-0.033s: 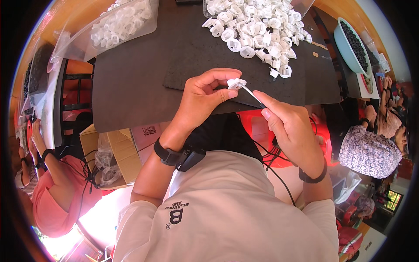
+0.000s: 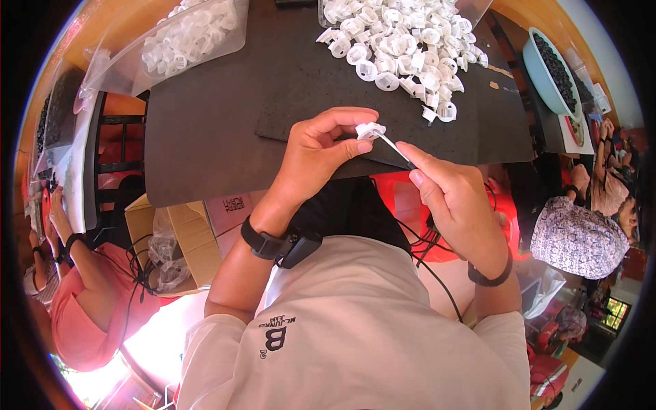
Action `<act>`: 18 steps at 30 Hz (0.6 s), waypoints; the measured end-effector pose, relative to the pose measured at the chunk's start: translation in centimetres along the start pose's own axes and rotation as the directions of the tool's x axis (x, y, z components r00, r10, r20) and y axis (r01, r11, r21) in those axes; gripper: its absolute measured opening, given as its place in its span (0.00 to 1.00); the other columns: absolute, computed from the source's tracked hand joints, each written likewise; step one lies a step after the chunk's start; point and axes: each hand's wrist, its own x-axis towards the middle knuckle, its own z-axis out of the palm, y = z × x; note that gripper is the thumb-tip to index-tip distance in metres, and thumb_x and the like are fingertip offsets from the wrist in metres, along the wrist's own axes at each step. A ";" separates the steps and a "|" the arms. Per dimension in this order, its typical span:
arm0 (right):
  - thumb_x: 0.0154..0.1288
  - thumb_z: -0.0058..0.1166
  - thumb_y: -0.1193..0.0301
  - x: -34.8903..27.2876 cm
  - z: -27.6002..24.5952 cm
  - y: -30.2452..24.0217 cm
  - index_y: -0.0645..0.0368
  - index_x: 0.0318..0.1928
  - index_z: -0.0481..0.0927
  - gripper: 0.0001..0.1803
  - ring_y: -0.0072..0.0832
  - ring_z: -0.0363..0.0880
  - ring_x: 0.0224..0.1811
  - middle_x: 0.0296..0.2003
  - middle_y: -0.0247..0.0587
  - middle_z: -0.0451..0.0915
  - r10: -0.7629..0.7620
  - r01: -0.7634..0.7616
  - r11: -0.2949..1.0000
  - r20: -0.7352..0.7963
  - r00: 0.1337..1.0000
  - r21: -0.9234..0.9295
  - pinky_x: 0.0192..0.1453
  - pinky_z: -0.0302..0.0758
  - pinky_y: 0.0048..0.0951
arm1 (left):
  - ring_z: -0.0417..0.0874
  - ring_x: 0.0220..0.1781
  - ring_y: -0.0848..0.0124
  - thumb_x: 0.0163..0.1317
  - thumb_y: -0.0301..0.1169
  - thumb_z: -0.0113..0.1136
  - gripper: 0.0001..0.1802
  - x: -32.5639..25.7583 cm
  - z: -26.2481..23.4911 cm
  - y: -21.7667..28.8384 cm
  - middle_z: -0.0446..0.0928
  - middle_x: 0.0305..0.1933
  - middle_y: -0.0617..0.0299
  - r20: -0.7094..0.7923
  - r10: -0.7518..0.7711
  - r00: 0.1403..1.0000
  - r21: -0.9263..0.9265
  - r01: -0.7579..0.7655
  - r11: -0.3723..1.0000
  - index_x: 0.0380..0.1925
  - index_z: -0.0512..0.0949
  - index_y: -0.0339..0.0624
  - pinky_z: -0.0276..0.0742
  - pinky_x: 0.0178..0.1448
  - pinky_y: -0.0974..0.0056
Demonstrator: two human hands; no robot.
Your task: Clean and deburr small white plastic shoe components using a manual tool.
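Your left hand [image 2: 318, 154] pinches a small white cap [image 2: 370, 130] between thumb and fingers. The cap is held up over the near edge of the black mat [image 2: 225, 123], which covers the worktop [image 2: 55, 41].

Your right hand [image 2: 456, 198] is closed on a thin stick [image 2: 395, 147]. Its thumb and first finger squeeze the stick's near end. The far end of the stick touches the cap.

A big pile of caps [image 2: 403, 48] lies on the mat, past your hands. A clear bag [image 2: 184, 37] with more white caps lies at the mat's far left corner. A blue bowl [image 2: 547, 65] of dark bits sits off the mat's right side.

A cardboard box [image 2: 184, 239] stands below the mat's near left edge, next to your left arm. A red stool [image 2: 403, 198] shows under the mat's near edge, between your arms. A person in a pink shirt [image 2: 89, 307] sits left of the box.
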 end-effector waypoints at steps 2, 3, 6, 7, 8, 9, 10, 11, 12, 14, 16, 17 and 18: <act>0.68 0.48 0.80 0.1 -0.1 0.1 0.63 0.59 0.76 0.19 0.30 0.68 0.20 0.23 0.50 0.73 -0.007 0.007 1.000 0.010 1.000 -0.013 0.28 0.68 0.28 | 0.80 0.53 0.73 0.59 0.14 0.61 0.18 -0.1 0.0 -0.1 0.78 0.57 0.58 -0.001 0.011 1.000 0.003 -0.011 1.000 0.50 0.80 0.36 0.78 0.58 0.68; 0.67 0.48 0.80 0.2 -0.1 0.1 0.63 0.58 0.76 0.19 0.33 0.69 0.20 0.23 0.51 0.74 -0.029 0.029 0.999 0.015 0.999 -0.038 0.29 0.69 0.30 | 0.80 0.53 0.73 0.59 0.14 0.61 0.18 -0.1 0.1 -0.2 0.78 0.56 0.58 -0.001 0.023 1.000 0.006 -0.023 1.000 0.50 0.80 0.36 0.78 0.57 0.68; 0.66 0.48 0.80 0.4 -0.6 -0.2 0.64 0.57 0.76 0.19 0.41 0.71 0.22 0.25 0.54 0.75 -0.040 0.044 0.994 0.043 0.998 -0.102 0.30 0.70 0.32 | 0.80 0.52 0.74 0.59 0.14 0.61 0.18 -0.2 0.2 -0.1 0.78 0.56 0.58 0.002 0.019 1.000 0.044 -0.019 0.999 0.49 0.81 0.36 0.79 0.55 0.69; 0.66 0.48 0.80 0.4 -0.7 -0.3 0.64 0.57 0.76 0.19 0.44 0.72 0.22 0.26 0.56 0.76 -0.033 0.042 0.989 0.068 0.997 -0.140 0.31 0.71 0.33 | 0.80 0.52 0.74 0.59 0.14 0.61 0.18 -0.2 0.3 0.0 0.78 0.56 0.58 0.005 0.019 1.000 0.045 -0.019 0.999 0.49 0.81 0.36 0.79 0.55 0.69; 0.66 0.48 0.80 0.5 -0.6 -0.4 0.64 0.57 0.76 0.19 0.44 0.72 0.22 0.26 0.56 0.76 -0.032 0.041 0.989 0.064 0.997 -0.140 0.31 0.71 0.33 | 0.80 0.51 0.74 0.58 0.14 0.61 0.18 -0.2 0.4 0.1 0.78 0.55 0.59 0.008 0.012 1.000 0.086 -0.013 0.996 0.49 0.81 0.36 0.80 0.55 0.69; 0.66 0.50 0.79 0.5 -0.6 -0.4 0.65 0.54 0.77 0.16 0.48 0.75 0.25 0.26 0.57 0.77 -0.039 0.050 0.985 0.068 0.997 -0.168 0.31 0.72 0.39 | 0.80 0.51 0.74 0.58 0.14 0.61 0.18 -0.2 0.5 0.1 0.78 0.55 0.59 0.011 0.006 1.000 0.127 -0.008 0.992 0.49 0.81 0.36 0.80 0.54 0.70; 0.65 0.52 0.77 0.6 -0.6 -0.4 0.67 0.51 0.77 0.14 0.52 0.78 0.28 0.27 0.58 0.79 -0.044 0.058 0.979 0.070 0.997 -0.197 0.31 0.73 0.44 | 0.80 0.51 0.74 0.58 0.14 0.61 0.18 -0.3 0.5 0.1 0.78 0.55 0.59 0.016 0.007 1.000 0.129 -0.009 0.992 0.49 0.81 0.36 0.80 0.54 0.70; 0.65 0.52 0.77 0.6 -0.6 -0.3 0.67 0.51 0.77 0.14 0.52 0.78 0.28 0.27 0.58 0.79 -0.045 0.056 0.979 0.065 0.997 -0.197 0.31 0.73 0.44 | 0.80 0.50 0.74 0.58 0.14 0.61 0.18 -0.3 0.6 0.1 0.78 0.55 0.59 0.008 0.009 1.000 0.161 -0.010 0.987 0.49 0.81 0.36 0.80 0.54 0.70; 0.66 0.51 0.76 0.5 -0.5 -0.1 0.67 0.50 0.78 0.13 0.52 0.79 0.28 0.27 0.58 0.79 -0.036 0.050 0.978 0.074 0.997 -0.201 0.31 0.73 0.44 | 0.80 0.50 0.74 0.58 0.14 0.62 0.18 -0.3 0.7 0.0 0.78 0.54 0.59 0.000 0.012 1.000 0.193 -0.012 0.981 0.49 0.81 0.35 0.80 0.54 0.70; 0.66 0.51 0.76 0.5 -0.5 0.2 0.66 0.50 0.78 0.13 0.52 0.79 0.28 0.27 0.57 0.79 -0.027 0.043 0.978 0.078 0.997 -0.203 0.32 0.74 0.44 | 0.80 0.49 0.74 0.58 0.14 0.62 0.18 -0.3 0.8 0.1 0.79 0.53 0.59 0.000 0.007 1.000 0.238 -0.007 0.971 0.49 0.81 0.35 0.80 0.54 0.70; 0.67 0.51 0.75 0.5 -0.5 0.3 0.65 0.51 0.78 0.14 0.51 0.80 0.28 0.27 0.57 0.80 0.051 -0.036 0.987 0.093 0.994 -0.154 0.32 0.74 0.43 | 0.81 0.49 0.74 0.58 0.14 0.62 0.18 -0.2 0.9 0.3 0.80 0.52 0.60 -0.001 0.004 1.000 0.282 -0.004 0.959 0.49 0.81 0.35 0.80 0.54 0.70; 0.67 0.51 0.75 0.2 -0.6 0.6 0.65 0.51 0.78 0.14 0.51 0.80 0.28 0.27 0.57 0.80 0.048 -0.034 0.987 0.089 0.995 -0.154 0.32 0.74 0.43 | 0.80 0.51 0.73 0.58 0.15 0.62 0.18 -0.1 0.8 0.3 0.80 0.52 0.59 0.001 -0.046 0.999 0.217 0.045 0.975 0.50 0.80 0.35 0.79 0.55 0.69; 0.66 0.52 0.76 -0.3 -0.7 0.9 0.64 0.53 0.78 0.15 0.40 0.77 0.25 0.25 0.51 0.78 0.047 -0.042 0.997 0.076 0.996 -0.066 0.32 0.73 0.37 | 0.80 0.53 0.72 0.59 0.15 0.62 0.19 0.0 0.7 0.4 0.80 0.52 0.59 0.006 -0.097 0.995 0.150 0.095 0.984 0.51 0.79 0.35 0.78 0.57 0.67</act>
